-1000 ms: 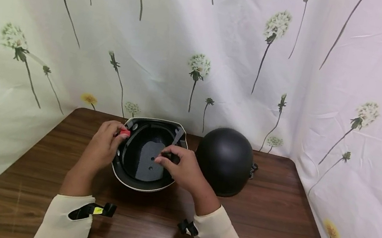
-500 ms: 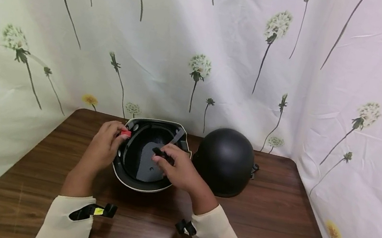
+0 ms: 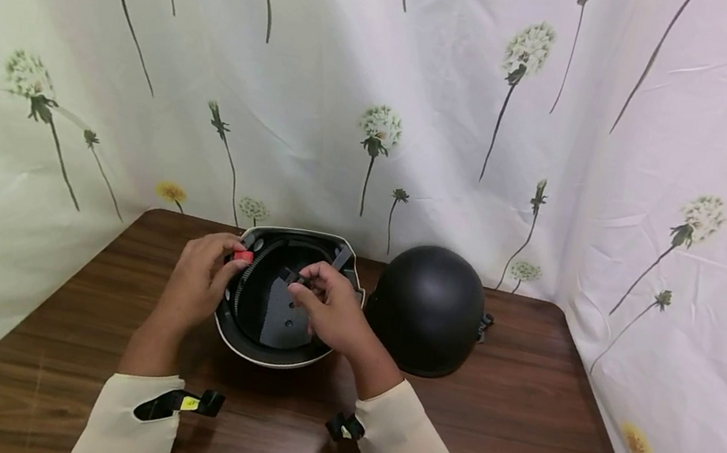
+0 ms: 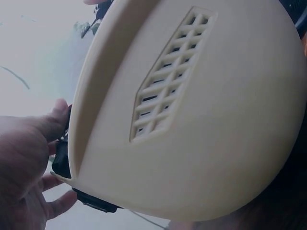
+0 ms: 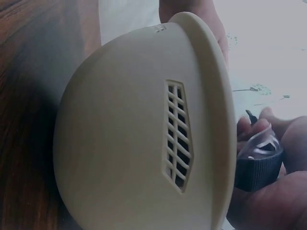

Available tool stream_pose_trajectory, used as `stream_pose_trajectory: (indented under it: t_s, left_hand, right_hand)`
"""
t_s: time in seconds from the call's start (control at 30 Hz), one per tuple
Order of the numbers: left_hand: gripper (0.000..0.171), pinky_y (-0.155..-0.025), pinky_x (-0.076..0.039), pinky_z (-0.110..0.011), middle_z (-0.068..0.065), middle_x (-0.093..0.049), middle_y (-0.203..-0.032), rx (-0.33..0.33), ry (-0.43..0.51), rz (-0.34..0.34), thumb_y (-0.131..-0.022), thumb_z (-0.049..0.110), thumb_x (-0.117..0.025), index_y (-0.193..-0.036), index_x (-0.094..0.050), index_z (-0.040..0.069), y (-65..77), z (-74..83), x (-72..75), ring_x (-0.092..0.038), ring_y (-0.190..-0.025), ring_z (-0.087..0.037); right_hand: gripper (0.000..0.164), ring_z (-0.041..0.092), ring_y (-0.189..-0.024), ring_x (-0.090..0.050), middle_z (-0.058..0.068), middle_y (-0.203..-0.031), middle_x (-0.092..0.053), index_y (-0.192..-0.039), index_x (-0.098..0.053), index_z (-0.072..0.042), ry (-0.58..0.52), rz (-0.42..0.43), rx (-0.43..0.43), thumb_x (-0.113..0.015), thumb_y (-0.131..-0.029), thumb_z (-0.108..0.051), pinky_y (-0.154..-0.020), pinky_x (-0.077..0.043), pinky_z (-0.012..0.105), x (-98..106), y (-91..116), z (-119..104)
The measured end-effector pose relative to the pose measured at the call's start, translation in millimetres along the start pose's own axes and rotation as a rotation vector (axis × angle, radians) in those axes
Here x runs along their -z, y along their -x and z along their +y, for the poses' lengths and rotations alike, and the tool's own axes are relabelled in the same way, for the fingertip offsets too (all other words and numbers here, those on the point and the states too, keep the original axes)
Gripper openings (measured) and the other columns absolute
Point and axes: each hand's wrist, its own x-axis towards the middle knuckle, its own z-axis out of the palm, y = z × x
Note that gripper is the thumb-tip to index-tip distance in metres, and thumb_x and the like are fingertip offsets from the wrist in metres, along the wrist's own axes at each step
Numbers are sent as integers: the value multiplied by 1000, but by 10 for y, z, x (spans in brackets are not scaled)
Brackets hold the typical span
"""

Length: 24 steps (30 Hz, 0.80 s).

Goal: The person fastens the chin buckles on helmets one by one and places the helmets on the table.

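Note:
A cream helmet (image 4: 240, 120) lies upside down on the table, its black padded inside (image 3: 289, 326) facing up in the head view. At its left rim my left hand (image 3: 194, 278) pinches a small red buckle piece (image 3: 244, 256) between thumb and fingers. Over the helmet's opening my right hand (image 3: 340, 315) holds a dark strap end (image 3: 292, 276) in its fingertips. In the right wrist view a black webbing strap (image 5: 259, 171) and a clear plastic piece (image 5: 263, 146) show at that hand. Slatted vents (image 5: 179, 136) mark the shell's sides.
To the right of the cream helmet stands a black helmet (image 3: 427, 309), dome up, with a dark clip (image 3: 485, 324) at its right edge. Both are on a brown wooden table (image 3: 516, 436). A white cloth (image 3: 447, 112) printed with dandelions hangs behind the table and at its sides.
My right hand has shifted slightly left and up over the helmet with the dark strap end, which has turned in its fingers. My left hand stays at the red buckle piece.

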Motion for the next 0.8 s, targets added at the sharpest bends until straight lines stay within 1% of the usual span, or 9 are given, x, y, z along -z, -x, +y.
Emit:
stream_pose_trajectory:
  t_s: [0.1,0.23,0.3,0.4,0.5,0.57,0.67,0.73,0.8]
  left_hand:
    - [19,-108,-30,-68,-29,-63,-127,-3,9,-1,-97,-4,-69,-116,-65,-6,7,-9,-15,-53,-123,-47]
    - [19,-108,-30,-70,-30,-61,-128,11,23,-15,-98,-4,-68,-116,-64,-5,23,-10,-28,-51,-125,-49]
    - [18,-107,-32,-71,-30,-60,-129,30,31,-23,-98,-3,-68,-116,-64,-5,33,-10,-34,-50,-126,-49]
    - [17,-107,-36,-68,-28,-57,-133,69,54,-32,-101,1,-66,-117,-64,-4,42,-9,-48,-49,-128,-47]
    - [16,-109,-41,-54,-25,-56,-135,98,77,-29,-104,4,-64,-118,-64,-3,44,-9,-69,-50,-130,-42]
    - [15,-110,-41,-35,-25,-56,-135,102,90,-21,-104,4,-64,-117,-64,-3,47,-9,-85,-51,-129,-40]
    - [13,-103,-33,-12,-27,-57,-132,86,104,-10,-103,2,-63,-115,-64,-4,46,1,-102,-52,-127,-40]
    - [13,-102,-30,-8,-28,-56,-132,73,110,-8,-103,1,-63,-115,-64,-5,39,13,-106,-52,-126,-40]
    - [13,-105,-32,-13,-29,-56,-133,68,116,-11,-104,2,-62,-115,-63,-5,27,28,-101,-51,-128,-41]
  right_hand:
    - [20,18,-53,-53,8,-110,-73,-123,-65,-11,3,50,-15,-65,-107,-23,-55,-52,32,-18,-40,8]
    - [23,17,-53,-54,5,-102,-74,-125,-71,-11,23,80,-6,-65,-106,-23,-54,-52,31,-50,-108,62]
    - [25,16,-54,-55,8,-97,-74,-128,-70,-10,5,98,-3,-65,-107,-22,-54,-52,31,-75,-141,87]
    - [25,16,-54,-54,18,-97,-72,-128,-66,-7,-92,143,-7,-66,-106,-18,-54,-51,31,-116,-175,98]
    - [24,16,-55,-55,23,-98,-71,-125,-64,-5,-214,186,-33,-69,-104,-16,-55,-50,29,-146,-194,84]
    - [23,16,-55,-56,17,-98,-70,-122,-65,-6,-261,201,-61,-73,-101,-14,-56,-51,28,-154,-201,82]
    - [27,16,-55,-58,5,-98,-66,-122,-67,-7,-286,213,-89,-77,-97,-11,-58,-53,31,-156,-207,93]
    - [28,16,-56,-58,3,-98,-64,-122,-67,-6,-296,218,-77,-78,-96,-9,-59,-54,34,-162,-219,111]
    - [28,16,-57,-59,3,-98,-63,-123,-68,-3,-308,221,-45,-77,-97,-8,-60,-55,35,-174,-230,118]
